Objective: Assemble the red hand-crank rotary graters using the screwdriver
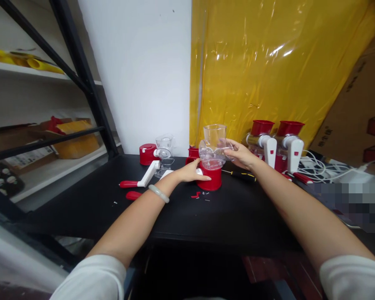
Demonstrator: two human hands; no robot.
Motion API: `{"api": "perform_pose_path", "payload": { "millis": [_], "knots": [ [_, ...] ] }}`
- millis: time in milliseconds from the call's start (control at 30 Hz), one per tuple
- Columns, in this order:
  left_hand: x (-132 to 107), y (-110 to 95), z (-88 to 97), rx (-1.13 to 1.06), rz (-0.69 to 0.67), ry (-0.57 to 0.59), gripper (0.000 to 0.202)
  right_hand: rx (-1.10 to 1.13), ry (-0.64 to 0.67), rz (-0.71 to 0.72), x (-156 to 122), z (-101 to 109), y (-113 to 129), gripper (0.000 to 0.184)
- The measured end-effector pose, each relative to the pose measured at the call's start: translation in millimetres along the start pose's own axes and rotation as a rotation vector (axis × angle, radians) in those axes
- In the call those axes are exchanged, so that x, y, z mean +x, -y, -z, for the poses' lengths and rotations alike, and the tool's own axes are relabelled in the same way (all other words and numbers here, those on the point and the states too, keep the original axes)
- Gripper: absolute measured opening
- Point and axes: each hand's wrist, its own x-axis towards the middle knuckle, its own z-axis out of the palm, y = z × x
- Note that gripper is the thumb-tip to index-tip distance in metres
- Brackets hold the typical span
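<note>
A round red grater base [213,180] stands on the black table, and my left hand [192,171] grips its left side. On top of the base sits the clear plastic grater housing [215,135], its square hopper pointing up. From the right, my right hand [239,154] holds this housing with thumb and fingers around its side. Small red parts [195,194] and several tiny screws [206,193] lie in front of the base. Right of it rests a screwdriver [245,176] with a black and yellow handle, its shaft pointing toward the base.
Two assembled red-and-white graters [268,143] [290,146] stand at the right, beside tangled white cables [321,166]. At the left are another red base [146,154], a clear housing [164,146] and a white crank with a red handle [147,175]. A black metal shelf frame [87,75] borders the left.
</note>
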Motion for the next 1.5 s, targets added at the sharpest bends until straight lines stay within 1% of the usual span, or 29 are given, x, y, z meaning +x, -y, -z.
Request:
{"api": "perform_pose_path", "payload": {
  "millis": [167, 300, 400, 467, 567, 667, 733, 767, 800, 833, 900, 967, 1000, 1067, 1167, 1233, 1333, 1500],
  "knots": [
    [-1.0, 4.0, -0.1, 0.007, -0.035, -0.009, 0.091, 0.000, 0.098, -0.049, 2.6, 4.2, -1.8, 0.061],
    [-2.0, 4.0, -2.7, -0.012, -0.029, -0.031, 0.089, -0.010, 0.115, -0.078, 3.1, 9.6, -0.9, 0.064],
    [-1.7, 1.0, -9.4, -0.090, -0.123, -0.120, 0.096, -0.034, 0.113, -0.092, 3.4, 10.8, 4.7, 0.066],
    [-0.8, -2.6, -15.2, -0.150, -0.179, -0.192, 0.091, -0.062, 0.122, -0.099, 3.4, 11.3, 8.1, 0.067],
    [1.3, -6.9, -21.7, -0.133, -0.152, -0.282, 0.075, -0.110, 0.137, -0.105, 3.0, 15.3, 10.7, 0.068],
    [3.1, -7.6, -22.8, -0.065, -0.112, -0.324, 0.070, -0.205, 0.118, -0.135, 5.4, 23.2, 16.3, 0.066],
    [4.1, -7.1, -21.2, -0.043, -0.100, -0.318, 0.070, -0.277, 0.073, -0.086, 11.5, 26.8, 26.5, 0.061],
    [4.6, -6.8, -20.2, -0.035, -0.093, -0.313, 0.070, -0.302, 0.050, -0.026, 16.3, 26.8, 33.8, 0.059],
    [5.1, -6.7, -19.2, -0.030, -0.085, -0.309, 0.070, -0.311, 0.028, 0.058, 22.2, 25.4, 42.4, 0.058],
    [5.6, -6.8, -18.4, -0.028, -0.078, -0.306, 0.071, -0.334, 0.037, 0.135, 28.8, 22.3, 51.6, 0.060],
    [6.3, -7.2, -17.5, -0.031, -0.072, -0.297, 0.071, -0.443, 0.125, 0.233, 43.1, 12.0, 70.0, 0.066],
    [6.6, -7.6, -17.1, -0.040, -0.075, -0.287, 0.071, -0.567, 0.222, 0.267, 55.1, -1.8, 85.2, 0.059],
    [6.5, -7.7, -17.1, -0.044, -0.077, -0.283, 0.071, -0.649, 0.262, 0.246, 59.1, -9.1, 91.0, 0.053],
    [6.2, -7.5, -17.0, -0.053, -0.076, -0.280, 0.070, -0.862, 0.304, 0.173, 61.6, -22.4, 99.3, 0.051],
    [6.3, -6.2, -17.0, -0.075, -0.071, -0.283, 0.071, -1.137, 0.303, 0.121, 53.0, -37.4, 107.2, 0.057],
    [6.9, -4.9, -17.4, -0.090, -0.071, -0.287, 0.072, -1.280, 0.304, 0.097, 44.6, -44.1, 112.4, 0.063],
    [7.8, -2.9, -18.0, -0.110, -0.074, -0.292, 0.071, -1.420, 0.313, 0.051, 37.1, -51.1, 120.3, 0.070],
    [8.2, -0.8, -17.8, -0.136, -0.071, -0.294, 0.070, -1.517, 0.297, 0.026, 37.8, -58.7, 125.9, 0.074]
  ]
}}
